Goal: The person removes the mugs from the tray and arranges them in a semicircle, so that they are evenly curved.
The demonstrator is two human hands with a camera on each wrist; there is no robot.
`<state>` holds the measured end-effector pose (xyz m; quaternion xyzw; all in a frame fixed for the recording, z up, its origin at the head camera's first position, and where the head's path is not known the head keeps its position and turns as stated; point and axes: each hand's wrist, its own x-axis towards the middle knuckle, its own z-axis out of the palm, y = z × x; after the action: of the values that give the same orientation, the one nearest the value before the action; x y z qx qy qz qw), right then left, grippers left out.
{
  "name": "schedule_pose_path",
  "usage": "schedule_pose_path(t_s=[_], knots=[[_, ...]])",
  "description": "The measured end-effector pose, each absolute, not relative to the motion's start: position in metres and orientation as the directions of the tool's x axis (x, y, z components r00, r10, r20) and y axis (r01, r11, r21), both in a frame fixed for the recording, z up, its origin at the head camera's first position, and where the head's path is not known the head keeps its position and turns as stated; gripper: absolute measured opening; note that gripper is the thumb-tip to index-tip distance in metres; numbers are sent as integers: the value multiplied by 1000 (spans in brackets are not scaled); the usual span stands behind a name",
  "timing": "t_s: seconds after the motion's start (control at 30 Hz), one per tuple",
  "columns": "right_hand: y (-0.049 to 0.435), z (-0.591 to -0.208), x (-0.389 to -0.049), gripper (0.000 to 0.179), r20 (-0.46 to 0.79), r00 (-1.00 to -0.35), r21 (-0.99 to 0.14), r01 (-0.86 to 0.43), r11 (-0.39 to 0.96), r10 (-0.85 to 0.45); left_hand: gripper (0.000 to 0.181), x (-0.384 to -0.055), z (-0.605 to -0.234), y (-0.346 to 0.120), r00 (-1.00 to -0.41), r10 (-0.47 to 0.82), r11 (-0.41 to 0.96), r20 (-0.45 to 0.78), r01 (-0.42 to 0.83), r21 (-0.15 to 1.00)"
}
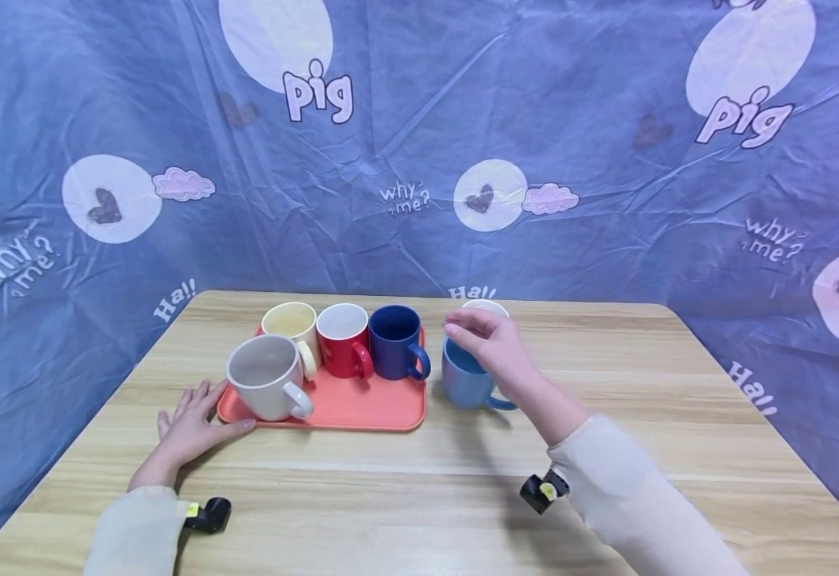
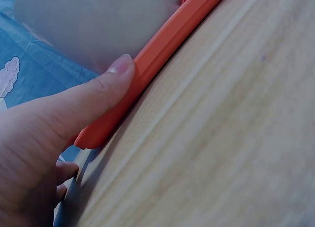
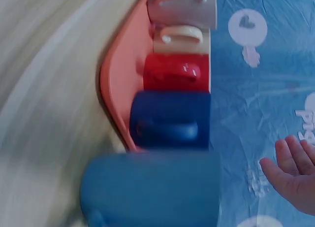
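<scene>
My left hand point(image 1: 192, 428) rests at the near left corner of an orange-red tray point(image 1: 372, 412). Its thumb lies against the tray's rim in the left wrist view, while the other fingers spread along the left side. Beside that hand, a large light grey mug point(image 1: 264, 384) stands on the tray. Behind it are a cream mug point(image 1: 289, 322), a red mug point(image 1: 340, 352) and a dark blue mug point(image 1: 393, 352) in a row. Over a light blue mug point(image 1: 462, 386) right of the tray, my right hand point(image 1: 494, 344) hovers with fingers slightly bent, holding nothing.
A white mug point(image 1: 489, 306) shows its rim behind the right hand, mostly hidden. The wooden table point(image 1: 361, 512) ends at a blue printed cloth point(image 1: 405, 144) hung along the back and sides.
</scene>
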<state>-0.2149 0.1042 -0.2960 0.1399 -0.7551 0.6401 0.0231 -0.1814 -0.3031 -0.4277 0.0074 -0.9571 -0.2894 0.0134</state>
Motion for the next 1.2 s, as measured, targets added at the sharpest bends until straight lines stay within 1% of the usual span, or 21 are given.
schedule_pose_path(t_s=[0.17, 0.4, 0.5, 0.7, 0.93, 1.2], knots=[[77, -308, -216, 26, 211, -949, -959, -248, 139, -235, 95, -181, -427, -303, -999, -22, 831, 27, -3, 556], [41, -319, -211, 27, 110, -943, -974, -166, 155, -314, 94, -180, -426, -304, -999, -17, 832, 51, 14, 555], [27, -325, -210, 26, 92, -936, -975, -153, 158, -340, 94, -180, -426, -304, -999, -17, 830, 48, 13, 558], [4, -336, -211, 24, 98, -930, -968, -171, 183, -353, 95, -180, -428, -303, -999, -20, 825, 29, 0, 565], [-20, -348, -212, 21, 87, -937, -972, -154, 177, -339, 94, -181, -427, -304, -999, -15, 829, 45, 13, 560], [-42, -360, -205, 21, 75, -922, -966, -162, 201, -381, 94, -181, -430, -304, -999, -9, 829, 51, 21, 559]])
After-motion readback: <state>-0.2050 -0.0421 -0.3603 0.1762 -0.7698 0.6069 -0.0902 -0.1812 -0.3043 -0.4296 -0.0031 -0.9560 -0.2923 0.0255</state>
